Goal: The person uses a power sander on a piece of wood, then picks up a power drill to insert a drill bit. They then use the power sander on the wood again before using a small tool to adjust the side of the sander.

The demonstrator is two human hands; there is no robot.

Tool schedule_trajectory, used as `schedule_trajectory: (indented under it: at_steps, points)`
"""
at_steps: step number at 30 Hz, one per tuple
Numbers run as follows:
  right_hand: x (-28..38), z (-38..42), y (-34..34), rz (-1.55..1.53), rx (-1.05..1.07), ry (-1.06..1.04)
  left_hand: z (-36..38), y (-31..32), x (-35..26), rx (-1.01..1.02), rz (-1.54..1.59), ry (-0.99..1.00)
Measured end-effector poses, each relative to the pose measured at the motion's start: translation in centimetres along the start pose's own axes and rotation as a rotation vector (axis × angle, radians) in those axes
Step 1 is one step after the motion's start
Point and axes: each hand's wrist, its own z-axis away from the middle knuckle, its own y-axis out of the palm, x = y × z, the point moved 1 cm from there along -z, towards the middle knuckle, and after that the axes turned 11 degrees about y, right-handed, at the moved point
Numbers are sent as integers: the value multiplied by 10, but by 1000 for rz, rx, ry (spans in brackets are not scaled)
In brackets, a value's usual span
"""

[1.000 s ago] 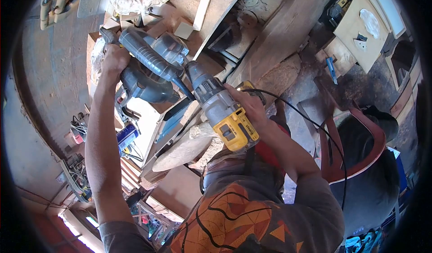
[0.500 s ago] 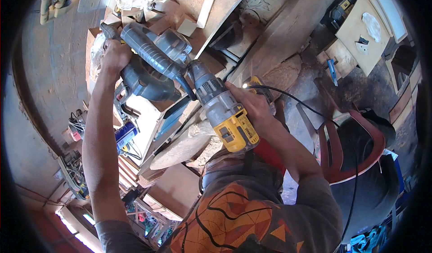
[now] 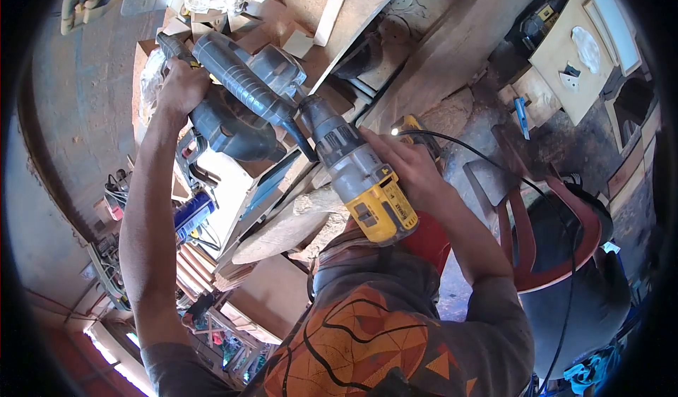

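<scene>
At the centre of the head view, the right hand (image 3: 409, 167) is wrapped around the grip of a yellow-and-grey cordless drill (image 3: 360, 175), fingers closed tight on it. The drill's chuck end meets the grey, ribbed plastic body of a circular saw (image 3: 240, 97). The left hand (image 3: 182, 83) is clenched on the saw's rear handle, arm fully extended.

Compared with one second earlier, the drill body sits slightly lower and further right, and the saw has shifted slightly up and right with it. The work light (image 3: 395, 133) near the drill's base is now lit; it was dark before. The black cord (image 3: 494, 167) lies further right across the scene.

The saw housing is rounded, matte and dusty. The drill has a smooth metallic-grey barrel and a blocky yellow rear. Below both lies a rough-edged round wooden slab (image 3: 282, 227), pale and coarse-grained, among flat offcut boards (image 3: 332, 9).
</scene>
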Motion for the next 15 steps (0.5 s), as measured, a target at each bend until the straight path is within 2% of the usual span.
schedule_trajectory:
  at_steps: [2,4,7,8,10,11,13,14,15]
  points:
    - [-3,0,1,-23,-4,-1,-2,1,4,-11,-10,-19]
    - [-6,1,2,6,2,17,-10,2,27,63,78,68]
    - [-4,3,4,-86,15,74,1,-3,-11,51,-32,-9]
    - [-4,4,6,-86,16,74,-1,-2,-4,51,-32,-10]
    - [-5,7,15,-164,-49,101,-9,1,27,61,47,119]
    - [-4,8,18,-166,-46,100,-17,-1,43,60,46,116]
    - [-4,10,24,-257,-72,125,-31,0,66,386,-550,531]
    - [-8,12,29,-258,-69,125,-23,2,53,387,-549,528]
    - [-13,14,35,-347,-79,136,-10,3,28,202,-327,335]
